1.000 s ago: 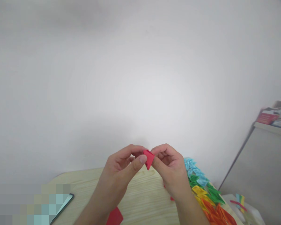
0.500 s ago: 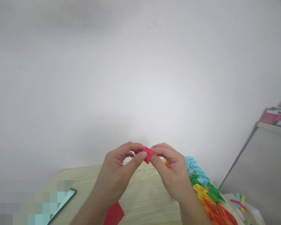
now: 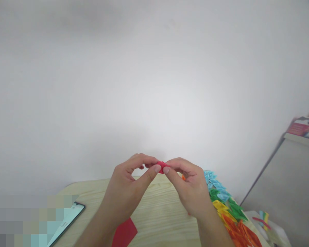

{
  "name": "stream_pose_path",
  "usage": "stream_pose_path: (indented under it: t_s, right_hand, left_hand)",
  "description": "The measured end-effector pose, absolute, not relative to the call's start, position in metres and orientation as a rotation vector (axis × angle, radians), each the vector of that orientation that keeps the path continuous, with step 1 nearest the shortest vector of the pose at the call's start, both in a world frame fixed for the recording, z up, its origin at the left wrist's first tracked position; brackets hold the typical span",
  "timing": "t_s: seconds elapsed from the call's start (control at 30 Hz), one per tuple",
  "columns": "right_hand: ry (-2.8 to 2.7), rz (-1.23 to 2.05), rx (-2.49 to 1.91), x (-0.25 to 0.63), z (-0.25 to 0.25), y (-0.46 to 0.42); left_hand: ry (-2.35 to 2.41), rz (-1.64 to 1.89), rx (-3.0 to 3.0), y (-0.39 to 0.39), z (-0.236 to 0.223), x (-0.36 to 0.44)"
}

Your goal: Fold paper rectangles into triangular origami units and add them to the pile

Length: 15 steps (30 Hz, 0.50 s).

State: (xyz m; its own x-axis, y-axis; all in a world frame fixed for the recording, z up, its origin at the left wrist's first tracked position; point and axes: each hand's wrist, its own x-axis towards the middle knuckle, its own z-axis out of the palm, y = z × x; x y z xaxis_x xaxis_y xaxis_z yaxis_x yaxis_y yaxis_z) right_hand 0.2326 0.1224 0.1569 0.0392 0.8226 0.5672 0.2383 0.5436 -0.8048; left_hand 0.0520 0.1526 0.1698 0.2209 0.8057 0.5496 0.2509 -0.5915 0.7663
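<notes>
A small folded piece of red paper (image 3: pixel 161 167) is pinched between both hands above the far part of the table. My left hand (image 3: pixel 130 185) grips its left side with thumb and fingertips. My right hand (image 3: pixel 189 185) holds the right side the same way, its thumb pressed on the front. The fingertips cover much of the paper, so its exact folds are hard to see. Below my left wrist lies a flat sheet of red paper (image 3: pixel 125 233), partly hidden by the forearm.
Folded paper pieces in light blue (image 3: pixel 216 185), green (image 3: pixel 237 210), yellow (image 3: pixel 220 206) and orange (image 3: pixel 243 235) line the right edge of the wooden table (image 3: pixel 167 219). A phone or tablet (image 3: pixel 69 219) lies at left. Beyond the right edge sits a white bag (image 3: pixel 278 233) with coloured strips.
The folded red paper has tilted and shows less of its face. My right thumb has come round onto its front, and my left hand has shifted slightly.
</notes>
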Motion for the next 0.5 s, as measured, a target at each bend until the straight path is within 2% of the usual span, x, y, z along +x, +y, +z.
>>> stream_pose_path:
  t_s: [0.3,0.5]
  right_hand:
    - [-1.5,0.613,-1.01,0.2304,0.1577,0.1245]
    - [-1.599,0.452,-1.055,0.2305,0.1594,0.1239]
  left_hand:
    - [0.992,1.366,2.271,0.1525,0.1694,0.0494]
    - [0.981,1.343,2.407,0.153,0.1672,0.0467]
